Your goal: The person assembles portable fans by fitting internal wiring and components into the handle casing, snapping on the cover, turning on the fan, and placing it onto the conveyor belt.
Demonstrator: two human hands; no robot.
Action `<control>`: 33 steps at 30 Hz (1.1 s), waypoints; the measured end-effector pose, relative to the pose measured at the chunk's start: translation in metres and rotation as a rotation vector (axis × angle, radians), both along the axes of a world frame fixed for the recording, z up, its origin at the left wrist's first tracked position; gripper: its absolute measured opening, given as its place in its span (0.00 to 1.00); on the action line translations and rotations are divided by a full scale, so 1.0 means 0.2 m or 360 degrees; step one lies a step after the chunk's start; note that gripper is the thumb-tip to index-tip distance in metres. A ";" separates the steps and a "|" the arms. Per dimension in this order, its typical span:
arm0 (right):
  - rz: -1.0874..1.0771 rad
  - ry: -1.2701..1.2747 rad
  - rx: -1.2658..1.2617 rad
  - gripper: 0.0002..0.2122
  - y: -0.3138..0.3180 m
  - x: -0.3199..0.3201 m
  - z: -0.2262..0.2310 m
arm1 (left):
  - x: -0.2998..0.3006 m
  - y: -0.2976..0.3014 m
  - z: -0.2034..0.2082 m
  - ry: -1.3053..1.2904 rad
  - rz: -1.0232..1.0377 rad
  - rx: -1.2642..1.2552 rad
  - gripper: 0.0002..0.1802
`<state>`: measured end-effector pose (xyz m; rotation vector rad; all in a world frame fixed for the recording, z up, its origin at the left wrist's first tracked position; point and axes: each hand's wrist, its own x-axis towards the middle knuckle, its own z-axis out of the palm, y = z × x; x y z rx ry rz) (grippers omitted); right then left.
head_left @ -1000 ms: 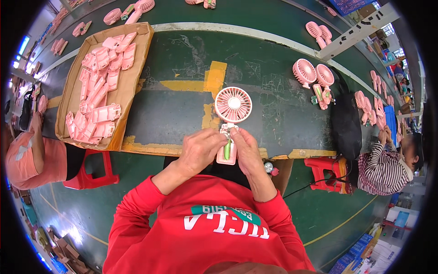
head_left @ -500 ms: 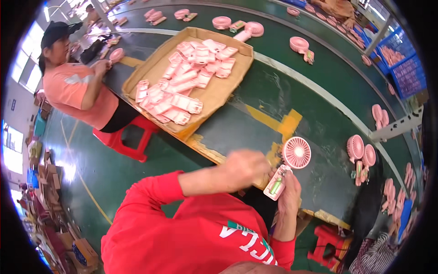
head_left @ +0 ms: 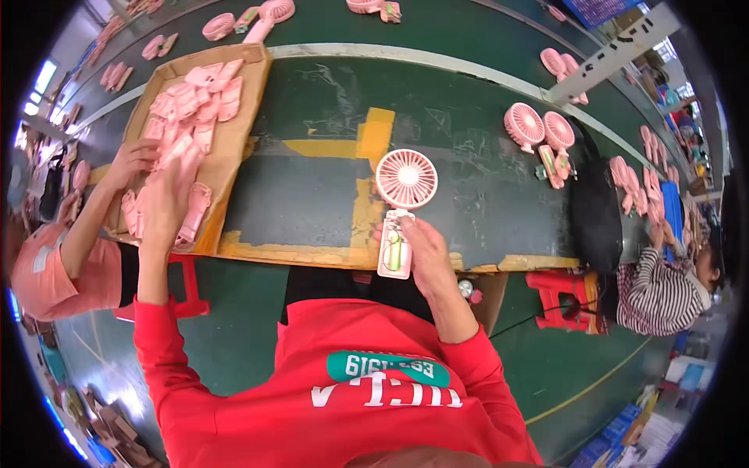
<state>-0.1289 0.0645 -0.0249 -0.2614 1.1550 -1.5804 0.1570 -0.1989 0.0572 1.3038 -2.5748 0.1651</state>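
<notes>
Pink handheld fan [head_left: 406, 179] is at the bench's [head_left: 312, 203] near edge, grille facing the camera, handle open, green cylinder [head_left: 395, 251] showing inside. Right hand [head_left: 429, 251] grips the handle. Left hand [head_left: 165, 204] is in the cardboard box [head_left: 252, 82] at the pink shells [head_left: 181, 101]; fingertips unclear, can't tell if it's gripping one. Co-worker's hand [head_left: 134, 162] just beside it. Red sweatshirt [head_left: 257, 425]: big white lettering plus smaller white characters on a green patch [head_left: 337, 364], upside down.

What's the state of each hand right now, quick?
Left hand: at the pink casings; whether gripping, can't tell.
Right hand: closed, holding the pink handheld fan.
</notes>
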 end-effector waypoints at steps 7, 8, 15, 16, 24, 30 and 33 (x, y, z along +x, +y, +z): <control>-0.0041 -0.0060 0.0031 0.15 0.04 -0.01 0.03 | -0.48 0.52 -0.11 0.1344 -0.0237 0.1931 0.25; -0.0027 -0.0097 0.0022 0.15 0.04 -0.01 0.03 | -0.51 0.56 -0.14 0.1270 -0.0158 0.2160 0.26; 0.0063 0.0007 -0.0027 0.15 0.06 -0.02 0.03 | -0.56 0.74 -0.19 0.0243 -0.0529 0.0533 0.33; 0.0065 -0.0004 -0.0031 0.15 0.06 -0.02 0.03 | -0.56 0.75 -0.20 0.0232 -0.0525 0.0532 0.33; 0.0110 -0.0058 -0.0059 0.16 0.06 -0.03 0.02 | -0.62 0.80 -0.13 0.0336 -0.0355 0.1003 0.21; 0.0066 -0.0046 -0.0102 0.16 0.08 -0.02 0.00 | -0.68 0.95 -0.11 0.0639 -0.0393 0.1350 0.27; 0.0057 -0.0045 -0.0135 0.17 0.08 -0.01 0.01 | -0.73 0.99 -0.09 0.0530 -0.0451 0.1268 0.33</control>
